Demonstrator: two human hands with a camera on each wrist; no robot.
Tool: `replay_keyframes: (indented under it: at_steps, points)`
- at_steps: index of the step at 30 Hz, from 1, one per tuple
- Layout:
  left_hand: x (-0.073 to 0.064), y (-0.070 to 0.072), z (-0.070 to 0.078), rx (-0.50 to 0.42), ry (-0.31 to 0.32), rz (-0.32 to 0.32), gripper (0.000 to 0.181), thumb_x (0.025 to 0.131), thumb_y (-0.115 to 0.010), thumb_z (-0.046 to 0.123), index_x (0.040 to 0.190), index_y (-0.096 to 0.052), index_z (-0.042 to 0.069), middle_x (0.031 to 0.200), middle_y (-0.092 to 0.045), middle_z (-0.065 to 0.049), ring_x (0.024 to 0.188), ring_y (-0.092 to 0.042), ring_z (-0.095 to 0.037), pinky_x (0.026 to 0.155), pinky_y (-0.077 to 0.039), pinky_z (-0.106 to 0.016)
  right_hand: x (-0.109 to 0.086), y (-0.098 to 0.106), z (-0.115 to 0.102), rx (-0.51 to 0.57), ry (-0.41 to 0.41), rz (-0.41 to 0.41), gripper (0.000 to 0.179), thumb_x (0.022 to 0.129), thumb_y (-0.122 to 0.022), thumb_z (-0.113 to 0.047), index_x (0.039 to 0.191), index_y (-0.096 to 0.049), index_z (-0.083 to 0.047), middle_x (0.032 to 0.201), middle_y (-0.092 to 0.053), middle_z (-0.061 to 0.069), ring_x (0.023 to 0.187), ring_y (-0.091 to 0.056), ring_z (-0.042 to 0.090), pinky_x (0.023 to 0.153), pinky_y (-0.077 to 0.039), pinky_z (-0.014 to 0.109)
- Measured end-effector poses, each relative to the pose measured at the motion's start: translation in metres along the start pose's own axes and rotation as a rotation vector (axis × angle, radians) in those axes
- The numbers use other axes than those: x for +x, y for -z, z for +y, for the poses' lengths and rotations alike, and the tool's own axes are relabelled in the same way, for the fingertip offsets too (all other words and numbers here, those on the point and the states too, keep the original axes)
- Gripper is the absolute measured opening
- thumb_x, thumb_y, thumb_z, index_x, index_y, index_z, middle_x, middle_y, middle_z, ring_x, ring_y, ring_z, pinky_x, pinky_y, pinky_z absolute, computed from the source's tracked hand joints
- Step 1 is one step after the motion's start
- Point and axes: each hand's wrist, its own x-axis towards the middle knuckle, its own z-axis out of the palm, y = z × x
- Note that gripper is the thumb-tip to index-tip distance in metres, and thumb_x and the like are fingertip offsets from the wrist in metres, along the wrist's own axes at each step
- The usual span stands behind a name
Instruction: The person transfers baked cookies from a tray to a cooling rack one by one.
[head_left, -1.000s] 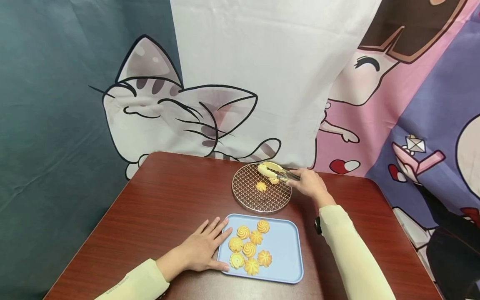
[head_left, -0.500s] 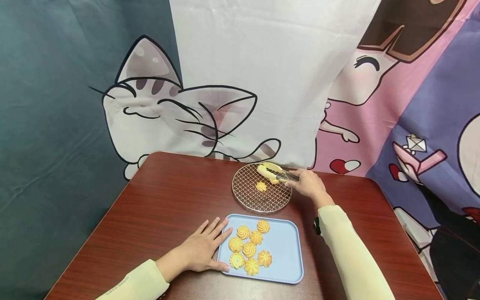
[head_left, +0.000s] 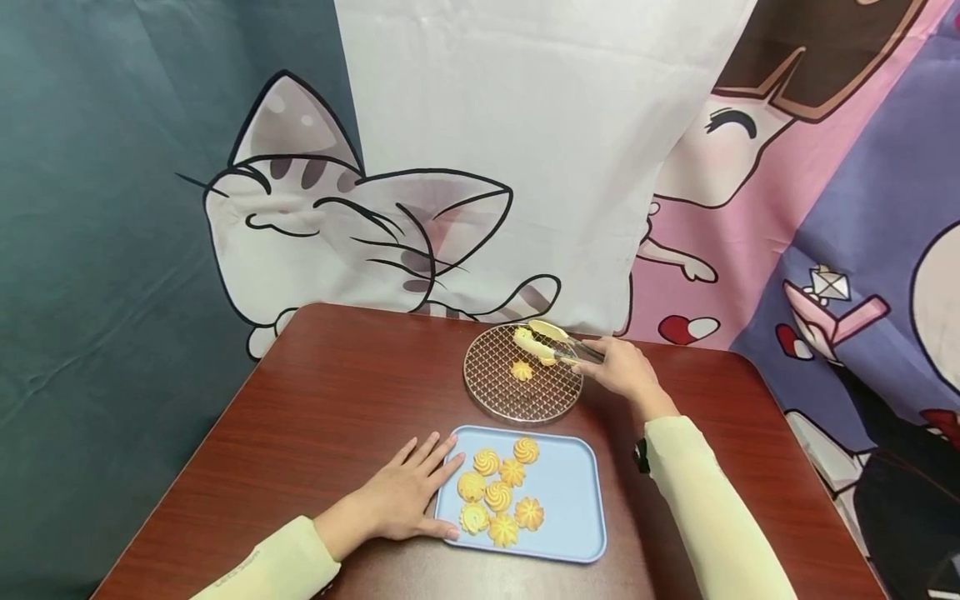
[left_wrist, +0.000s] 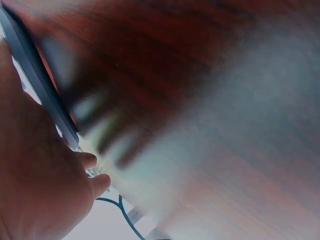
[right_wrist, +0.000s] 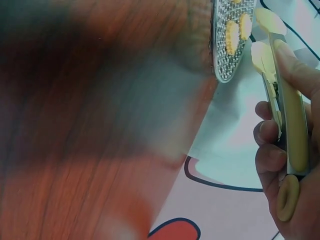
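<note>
My right hand grips a pair of tongs with cream tips and a metal body. The tips stand apart above the far side of a round wire rack. In the right wrist view, my fingers and thumb wrap the cream-backed handle of the tongs. Several yellow cookies lie on the rack: one star-shaped cookie near the middle, others beside or partly behind the tongs. My left hand rests, fingers spread, at the left edge of a light blue tray. Several piped cookies sit on its left half.
The brown wooden table carries the rack behind the tray. A printed cloth with cartoon figures hangs behind the table's far edge. In the left wrist view, the tray's side runs beside my hand.
The tong tips have spread slightly wider over the rack, and the yellow edge of a cookie shows at their left. My left hand and the tray's cookies keep their places.
</note>
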Motion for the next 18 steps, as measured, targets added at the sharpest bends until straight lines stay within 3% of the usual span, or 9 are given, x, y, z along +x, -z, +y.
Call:
replay_keyframes:
  at_steps: [8,18]
  points:
    - [0.0,0.001,-0.004,-0.015,0.004,-0.006,0.105,0.084,-0.045,0.084,0.162,-0.025,0.017,0.17,-0.014,-0.01,0.155,-0.014,-0.037,0.122,-0.018,-0.059,-0.03,0.011,0.002,0.051,0.008,0.043,0.063,0.084,-0.081,-0.045,0.138,-0.065,-0.018,0.127,-0.069,0.011,0.112,-0.065,0.033,0.091,-0.05,0.057]
    - [0.002,-0.002,-0.005,-0.036,-0.006,-0.003,0.106,0.084,-0.044,0.085,0.163,-0.023,0.017,0.17,-0.012,-0.01,0.155,-0.013,-0.037,0.122,-0.016,-0.059,-0.083,0.025,0.006,0.076,0.084,0.093,0.066,0.078,-0.085,-0.049,0.132,-0.07,-0.015,0.107,-0.072,0.006,0.094,-0.064,0.024,0.081,-0.052,0.047]
